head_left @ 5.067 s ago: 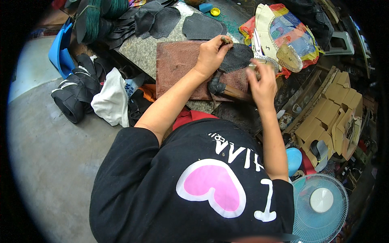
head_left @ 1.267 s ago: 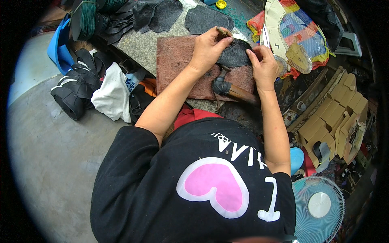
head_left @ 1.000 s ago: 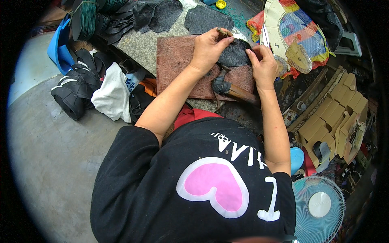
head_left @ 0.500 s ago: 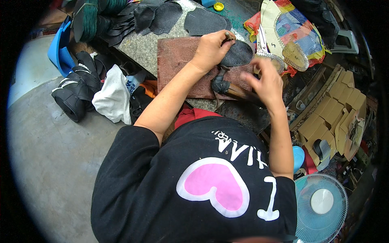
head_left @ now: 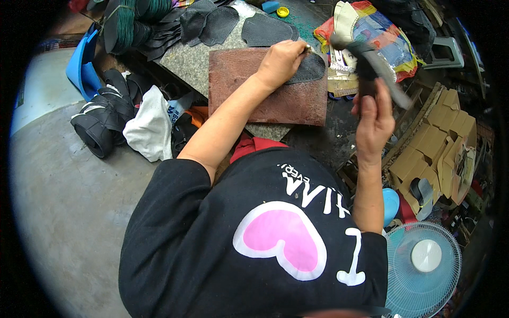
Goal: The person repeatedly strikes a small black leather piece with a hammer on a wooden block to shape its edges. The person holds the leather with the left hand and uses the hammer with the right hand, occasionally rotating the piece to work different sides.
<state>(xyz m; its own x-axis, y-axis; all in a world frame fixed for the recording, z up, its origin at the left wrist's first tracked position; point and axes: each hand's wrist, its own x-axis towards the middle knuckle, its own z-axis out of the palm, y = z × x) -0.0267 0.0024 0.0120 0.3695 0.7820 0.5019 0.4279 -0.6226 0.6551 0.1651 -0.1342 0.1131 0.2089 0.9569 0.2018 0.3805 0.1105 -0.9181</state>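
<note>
On a reddish-brown board [head_left: 238,106] lies a black leather sole-shaped piece [head_left: 306,70], partly covered by my left hand [head_left: 282,64]. That hand is closed over the piece, with the pale end of a small tool [head_left: 308,48] poking out by the thumb; its kind is hidden. My right hand [head_left: 374,124] is closed round the handle of a hammer [head_left: 366,61], lifted to the right of the board. Motion blurs the hammer, and its dark wrapped head points up and left.
More black leather pieces [head_left: 268,29] lie on the stone slab [head_left: 185,61] behind the board. Cream shoe parts [head_left: 344,21] rest on a colourful woven bag [head_left: 387,37] at the far right. Cardboard [head_left: 429,143] and a fan [head_left: 424,281] stand right; black footwear [head_left: 98,122] is left.
My right hand has picked up the hammer from the board and raised it to the right. My left hand stays at the leather piece, slightly shifted.
</note>
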